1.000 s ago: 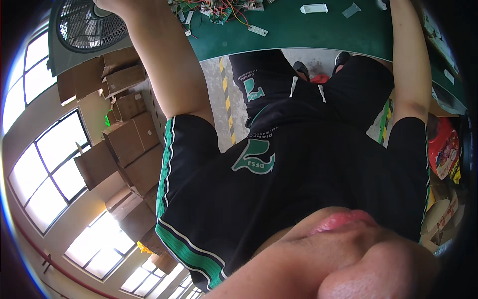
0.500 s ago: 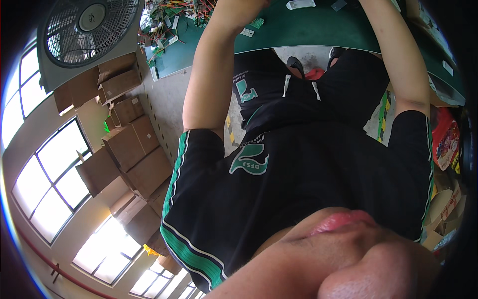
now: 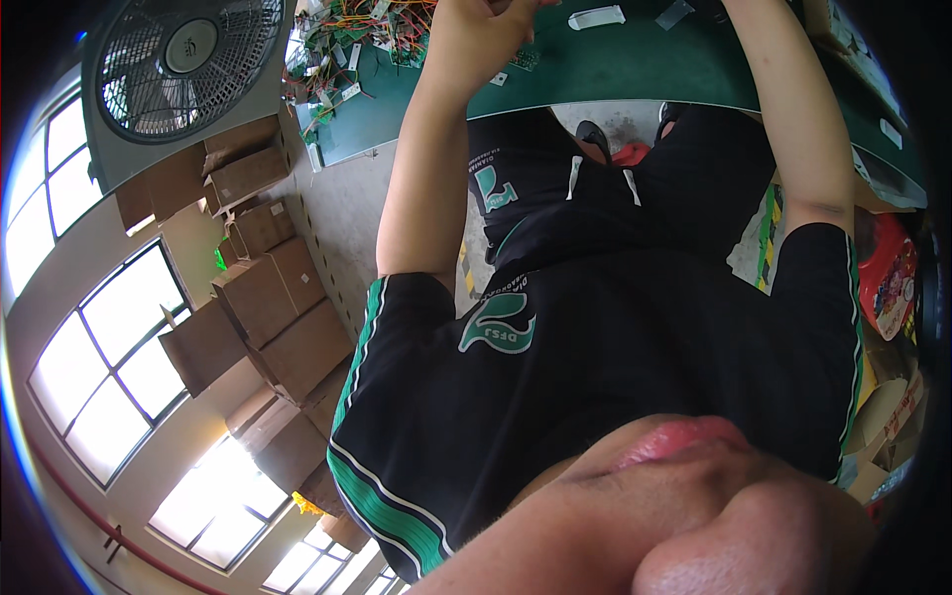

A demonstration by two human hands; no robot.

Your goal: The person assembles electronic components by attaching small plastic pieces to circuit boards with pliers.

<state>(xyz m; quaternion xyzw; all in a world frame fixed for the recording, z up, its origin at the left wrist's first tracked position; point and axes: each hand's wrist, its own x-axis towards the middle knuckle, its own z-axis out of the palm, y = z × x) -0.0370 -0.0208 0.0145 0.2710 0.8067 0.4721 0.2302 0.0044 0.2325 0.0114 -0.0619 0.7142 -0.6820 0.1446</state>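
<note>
My left hand (image 3: 483, 40) is over the green work table at the top edge of the view, partly cut off. Its fingers are bent and drawn together; whatever they hold, if anything, is out of sight. Just beside it lie a small green circuit board (image 3: 524, 59) and a small white piece (image 3: 499, 78). To its left is a tangled heap of circuit boards with thin coloured wires (image 3: 397, 35). My right forearm reaches up past the top edge, so the right hand cannot be seen. Between the arms lies a white flat strip (image 3: 597, 17), with a small clear piece (image 3: 675, 14) to its right.
The green table (image 3: 635, 74) has a curved front edge close to my lap. A grey box fan (image 3: 188, 59) stands at the far left. Stacked brown cartons (image 3: 268, 293) line the floor there. On the right are a red bag (image 3: 886, 273) and torn cardboard (image 3: 883, 426).
My left hand has come lower into view and slightly right, showing more of its fingers. The right forearm is nearly unchanged. The fan, cartons and wire heap have shifted slightly in the picture.
</note>
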